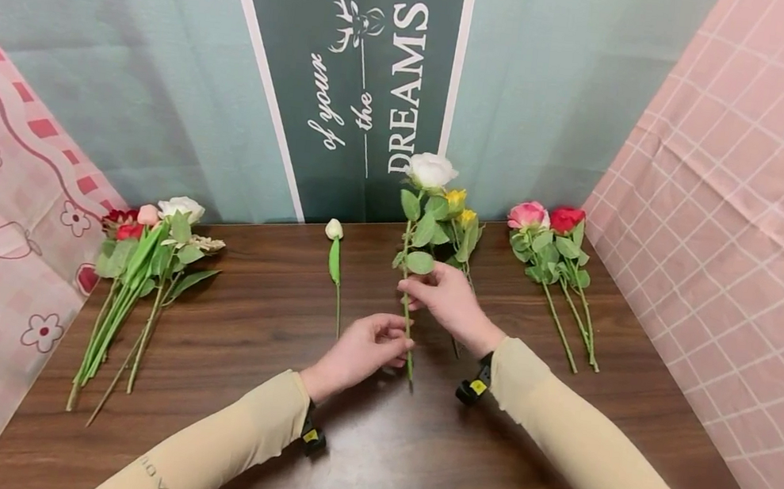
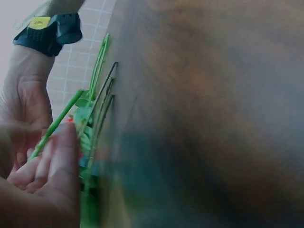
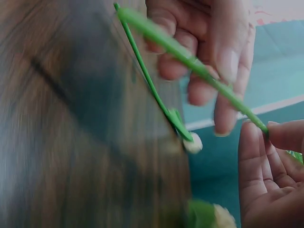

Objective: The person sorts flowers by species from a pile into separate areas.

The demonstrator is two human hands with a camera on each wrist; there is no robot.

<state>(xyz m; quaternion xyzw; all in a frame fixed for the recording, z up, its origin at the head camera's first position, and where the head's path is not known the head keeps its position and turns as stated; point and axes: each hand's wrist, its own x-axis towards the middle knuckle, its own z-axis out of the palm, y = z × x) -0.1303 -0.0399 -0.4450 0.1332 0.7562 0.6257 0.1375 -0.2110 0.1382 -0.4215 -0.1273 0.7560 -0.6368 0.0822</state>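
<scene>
White rose (image 1: 431,170) is up off the bench (image 1: 269,319), both hands (image 1: 359,350) (image 1: 449,299) pinching its stem, other flowers lying either side, ungathered.

A dark brown wooden table (image 1: 269,319) carries several artificial flowers. At its left lies a bunch of long-stemmed flowers (image 1: 137,281) in white, pink and red. Near the middle back lies a single white bud (image 1: 335,262). Right of centre lie yellow flowers (image 1: 462,220), and further right a pink rose and red rose pair (image 1: 555,262).
</scene>
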